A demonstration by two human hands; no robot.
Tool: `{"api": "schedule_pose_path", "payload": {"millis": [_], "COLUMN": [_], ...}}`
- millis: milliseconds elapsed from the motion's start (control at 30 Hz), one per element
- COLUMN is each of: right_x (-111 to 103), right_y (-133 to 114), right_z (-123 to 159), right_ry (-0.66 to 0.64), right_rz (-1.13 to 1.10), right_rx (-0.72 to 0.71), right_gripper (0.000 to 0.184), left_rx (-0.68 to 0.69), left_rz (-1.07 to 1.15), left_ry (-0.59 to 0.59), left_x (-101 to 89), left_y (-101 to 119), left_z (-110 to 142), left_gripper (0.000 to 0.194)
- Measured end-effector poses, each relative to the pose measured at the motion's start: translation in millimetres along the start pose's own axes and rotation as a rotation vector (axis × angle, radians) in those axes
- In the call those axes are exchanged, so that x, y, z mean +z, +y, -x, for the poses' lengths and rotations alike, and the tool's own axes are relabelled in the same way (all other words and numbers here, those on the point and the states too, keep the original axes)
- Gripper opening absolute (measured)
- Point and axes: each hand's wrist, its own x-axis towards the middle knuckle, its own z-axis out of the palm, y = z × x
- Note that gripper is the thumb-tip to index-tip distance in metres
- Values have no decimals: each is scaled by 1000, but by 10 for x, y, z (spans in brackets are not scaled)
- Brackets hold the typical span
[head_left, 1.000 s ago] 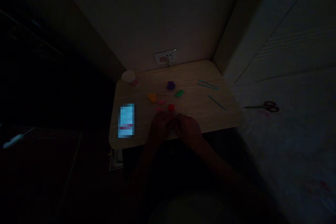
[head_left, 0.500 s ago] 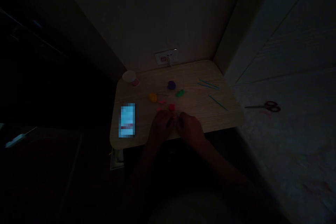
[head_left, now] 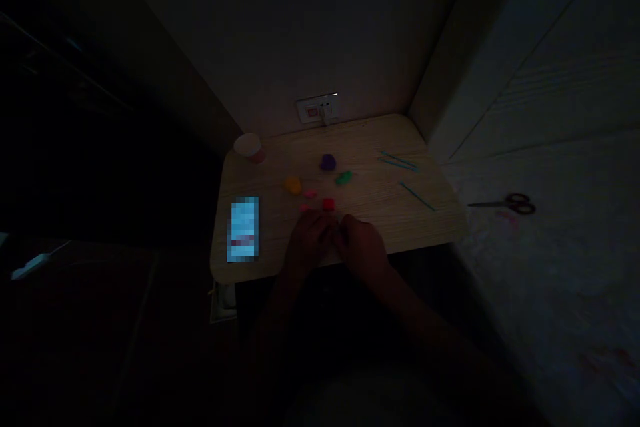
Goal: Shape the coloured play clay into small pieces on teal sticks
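Fingers curled, my left hand (head_left: 307, 240) meets my right hand (head_left: 364, 245) near the front edge of the wooden table (head_left: 275, 250). Both are closed in a pinch, and what sits between the fingertips is too dark to make out. Just beyond them lies a red lump (head_left: 329, 204) that looks like modelling clay. Two pink pieces (head_left: 311, 194) rest to its left, the nearer one close to my left fingers. Farther back are an orange lump (head_left: 293, 185), a green piece (head_left: 344, 178) and a purple lump (head_left: 328, 162).
A glowing phone (head_left: 243, 229) lies at the table's left. Behind it stands a paper cup (head_left: 249, 147). Thin blue sticks (head_left: 417, 196) are on the right. Scissors (head_left: 520, 204) lie on a pale surface beyond the right edge. A wall socket (head_left: 319, 109) with a plug is behind the table.
My fingertips have drawn slightly closer together, and the small reddish spot seen between them before is now hidden. The things on the table lie as they did.
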Motion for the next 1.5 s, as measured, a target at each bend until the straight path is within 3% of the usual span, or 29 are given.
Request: {"api": "schedule_pose_path", "payload": {"millis": [1033, 1300, 1500], "right_x": [11, -2, -1], "right_y": [-39, -45, -71], "right_z": [-31, -15, -10], "right_ry": [17, 0, -4], "right_rz": [9, -1, 7], "right_rx": [28, 38, 41], "right_gripper": [22, 30, 27], "left_rx": [-18, -115, -103], "left_rz": [29, -5, 2], "left_ry": [-30, -5, -10], "left_x": [18, 27, 21], "left_y": [-31, -2, -14], "left_z": [4, 7, 10], "left_gripper": [12, 14, 14]}}
